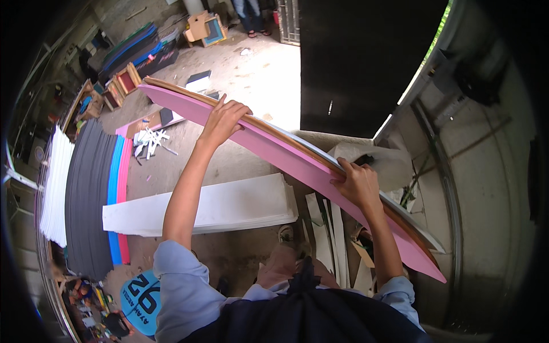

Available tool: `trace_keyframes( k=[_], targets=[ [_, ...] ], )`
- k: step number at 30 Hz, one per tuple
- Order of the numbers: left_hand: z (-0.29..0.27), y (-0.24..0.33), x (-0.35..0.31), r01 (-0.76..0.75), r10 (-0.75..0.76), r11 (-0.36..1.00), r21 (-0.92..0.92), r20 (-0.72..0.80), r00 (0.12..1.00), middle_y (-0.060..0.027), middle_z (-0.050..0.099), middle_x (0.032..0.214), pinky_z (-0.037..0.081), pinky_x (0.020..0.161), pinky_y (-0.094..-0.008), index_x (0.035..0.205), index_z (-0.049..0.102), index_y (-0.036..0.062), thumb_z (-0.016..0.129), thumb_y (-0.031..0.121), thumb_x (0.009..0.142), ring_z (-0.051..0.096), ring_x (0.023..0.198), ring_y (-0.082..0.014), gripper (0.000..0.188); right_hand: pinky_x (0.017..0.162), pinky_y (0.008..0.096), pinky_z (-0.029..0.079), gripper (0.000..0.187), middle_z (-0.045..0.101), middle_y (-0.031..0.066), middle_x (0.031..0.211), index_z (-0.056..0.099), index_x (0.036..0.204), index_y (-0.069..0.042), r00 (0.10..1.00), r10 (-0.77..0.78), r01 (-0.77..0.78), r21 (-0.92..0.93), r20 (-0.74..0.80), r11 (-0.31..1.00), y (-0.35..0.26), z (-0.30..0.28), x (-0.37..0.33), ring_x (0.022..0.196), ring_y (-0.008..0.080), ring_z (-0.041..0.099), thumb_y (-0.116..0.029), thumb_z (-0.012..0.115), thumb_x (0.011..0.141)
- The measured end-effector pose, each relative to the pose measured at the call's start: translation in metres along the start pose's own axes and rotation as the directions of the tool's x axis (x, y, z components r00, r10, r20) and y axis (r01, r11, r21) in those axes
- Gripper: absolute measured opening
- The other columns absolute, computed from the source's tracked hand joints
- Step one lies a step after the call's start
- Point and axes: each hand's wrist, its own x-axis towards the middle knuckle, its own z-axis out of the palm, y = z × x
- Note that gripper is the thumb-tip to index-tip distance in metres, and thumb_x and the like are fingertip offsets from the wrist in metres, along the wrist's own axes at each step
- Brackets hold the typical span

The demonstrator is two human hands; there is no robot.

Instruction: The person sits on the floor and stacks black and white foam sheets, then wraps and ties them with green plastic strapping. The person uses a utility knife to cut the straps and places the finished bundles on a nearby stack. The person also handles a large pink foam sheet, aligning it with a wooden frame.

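Observation:
A long pink foam-like sheet point(274, 151) stands on edge in front of me, slanting from the far left down to the near right. Along its back lie a thin brown board point(311, 150) and a pale, whitish sheet point(409, 220). My left hand point(226, 119) is closed over the upper edge towards the far end. Farther down, my right hand point(359, 182) grips the same edge with its thumb on the pink side. Below the sheet, between my arms, lies a stack of long white sheets point(246, 200).
Stacked dark grey sheets point(88, 194) stand at the left beside white, blue and red-pink ones. White offcuts point(151, 142) litter the floor. A blue rounded sign point(140, 303) and tools lie near left. A large dark panel point(372, 63) stands ahead; a person's legs point(249, 16) show far back.

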Motion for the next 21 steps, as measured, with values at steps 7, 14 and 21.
trace_keyframes(
  k=[7, 14, 21],
  targets=[
    [0.042, -0.086, 0.005, 0.207, -0.21, 0.975, -0.078, -0.029, 0.977, -0.002, 0.06, 0.101, 0.028, 0.107, -0.0475, 0.1, 0.059, 0.0132, 0.072, 0.003, 0.061, 0.054, 0.104, -0.0203, 0.043, 0.069, 0.0403, 0.05, 0.046, 0.065, 0.0139, 0.076, 0.057, 0.104, -0.012, 0.982, -0.169, 0.174, -0.063, 0.078, 0.983, -0.001, 0.037, 0.121, 0.064, 0.0327, 0.063, -0.028, 0.073, 0.065],
    [0.089, -0.13, 0.012, 0.345, -0.347, 0.937, -0.05, -0.029, 0.937, 0.0016, 0.061, 0.101, 0.026, 0.108, -0.0482, 0.1, 0.06, 0.0147, 0.074, 0.007, 0.062, 0.054, 0.104, -0.0159, 0.041, 0.071, 0.0388, 0.049, 0.048, 0.065, 0.0115, 0.076, 0.059, 0.104, -0.01, 0.952, -0.276, 0.279, -0.005, 0.131, 0.96, 0.022, 0.088, 0.207, 0.066, 0.0301, 0.063, -0.027, 0.075, 0.062],
    [0.131, -0.146, 0.029, 0.469, -0.468, 0.883, 0.034, -0.027, 0.883, 0.0035, 0.063, 0.101, 0.026, 0.109, -0.0488, 0.099, 0.062, 0.0157, 0.075, 0.011, 0.063, 0.055, 0.103, -0.013, 0.038, 0.072, 0.0367, 0.048, 0.054, 0.065, 0.0116, 0.077, 0.058, 0.107, -0.006, 0.891, -0.381, 0.371, 0.086, 0.249, 0.925, 0.056, 0.122, 0.278, 0.067, 0.0278, 0.063, -0.026, 0.077, 0.06]
  ],
)
